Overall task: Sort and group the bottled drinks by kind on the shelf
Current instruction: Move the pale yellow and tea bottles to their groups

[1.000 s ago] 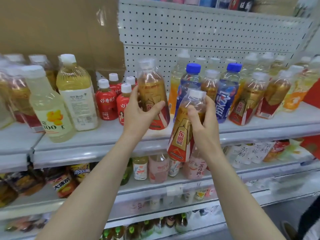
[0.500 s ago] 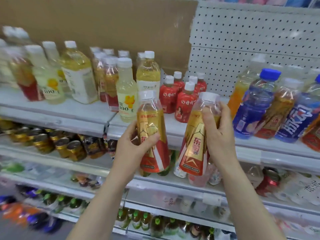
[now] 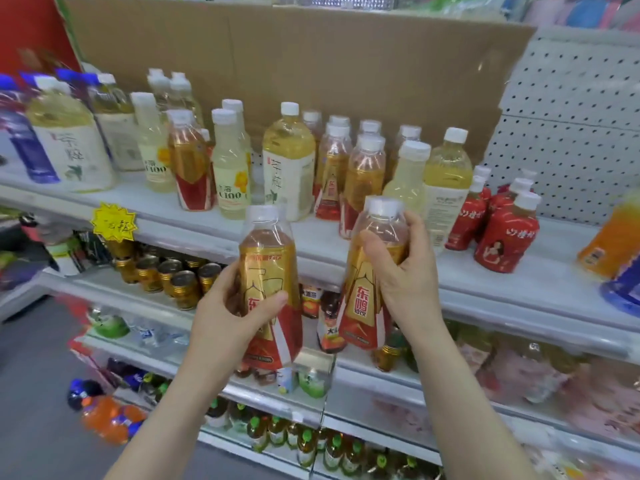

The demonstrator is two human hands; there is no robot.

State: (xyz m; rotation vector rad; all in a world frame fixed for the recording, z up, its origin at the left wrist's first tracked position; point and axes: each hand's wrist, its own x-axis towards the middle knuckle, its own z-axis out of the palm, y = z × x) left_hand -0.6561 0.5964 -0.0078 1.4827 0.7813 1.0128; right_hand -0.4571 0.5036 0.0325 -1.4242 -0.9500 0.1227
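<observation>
Two gold-and-red labelled bottles, white caps, held upright side by side in front of the top shelf (image 3: pixel 207 216) edge. Left bottle (image 3: pixel 268 271): left hand (image 3: pixel 228 317), fingers wrapped round the label, thumb across the front. Right bottle (image 3: pixel 372 271): right hand (image 3: pixel 408 275), fingers closed round shoulder and neck. On the shelf behind: matching bottles (image 3: pixel 363 174), pale yellow drinks (image 3: pixel 289 161), red bottles (image 3: pixel 502 233). Cardboard sheet (image 3: pixel 311 64) at the back.

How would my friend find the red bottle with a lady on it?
Look along the white top shelf to the right, before the white pegboard. Small red plastic bottles cluster there; the front red white-capped bottle alone shows a lady's picture.
</observation>
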